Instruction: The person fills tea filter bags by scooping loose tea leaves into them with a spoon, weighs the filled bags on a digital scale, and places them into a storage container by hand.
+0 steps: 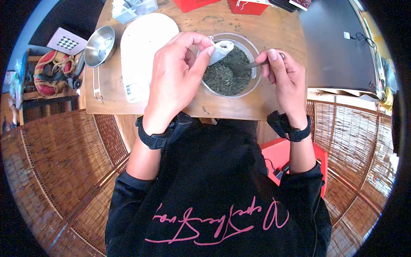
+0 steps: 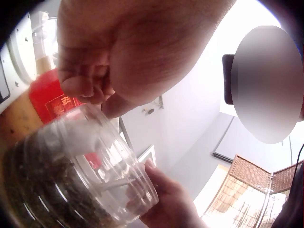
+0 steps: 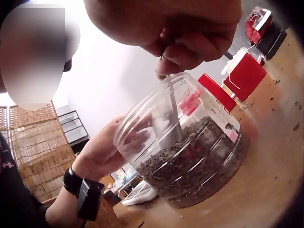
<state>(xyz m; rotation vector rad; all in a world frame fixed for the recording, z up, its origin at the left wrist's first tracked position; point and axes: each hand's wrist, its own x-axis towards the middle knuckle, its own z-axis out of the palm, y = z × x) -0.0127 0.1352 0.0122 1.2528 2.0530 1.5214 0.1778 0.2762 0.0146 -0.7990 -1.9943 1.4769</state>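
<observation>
A round clear plastic jar (image 1: 255, 49) stands near the table's front edge, partly filled with dark dried leaves (image 1: 229, 81). Over its left side my left hand (image 1: 175, 73) pinches a small white tea bag (image 1: 221, 52) by its top edge, between thumb and forefinger. The bag's mouth gapes towards the right. From the right, my right hand (image 1: 284, 75) grips the handle of a metal spoon (image 1: 247, 66), thumb on top. The spoon's far end lies among the leaves, its tip hidden. In the right wrist view the jar wall (image 3: 190, 166) shows the leaves heaped unevenly.
Left of the jar lies a white scale (image 1: 143, 51) with a small display. Beyond it are a steel pan (image 1: 100, 47) with a long handle and a clear plastic box (image 1: 136, 10). Red boxes (image 1: 248, 6) stand at the back. Leaf crumbs dot the wooden table (image 1: 282, 32).
</observation>
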